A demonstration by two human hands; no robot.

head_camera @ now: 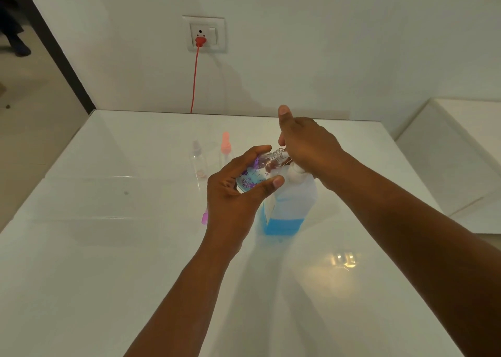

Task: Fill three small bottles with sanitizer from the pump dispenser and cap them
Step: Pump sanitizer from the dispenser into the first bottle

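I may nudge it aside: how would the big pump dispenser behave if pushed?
The pump dispenser would probably slide on the glossy table. Blue liquid only fills its base, so it is likely light and bottom-weighted, though a push near the top might tip it.

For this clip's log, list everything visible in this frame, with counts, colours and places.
Small clear bottle with purple flower print: 1, held tilted at the dispenser's spout.
Large translucent pump dispenser with blue liquid: 1, table centre, liquid low.
Small clear bottle with pale lilac cap: 1, standing behind the hands.
Small clear bottle with pink cap: 1, beside the lilac one.
Purple loose cap: 1, partly hidden by the left wrist.
Glossy white table: 1.
White wall socket with red plug and cord: 1, on the wall.
Left hand: grips the flower-print bottle.
Right hand: on the pump head.
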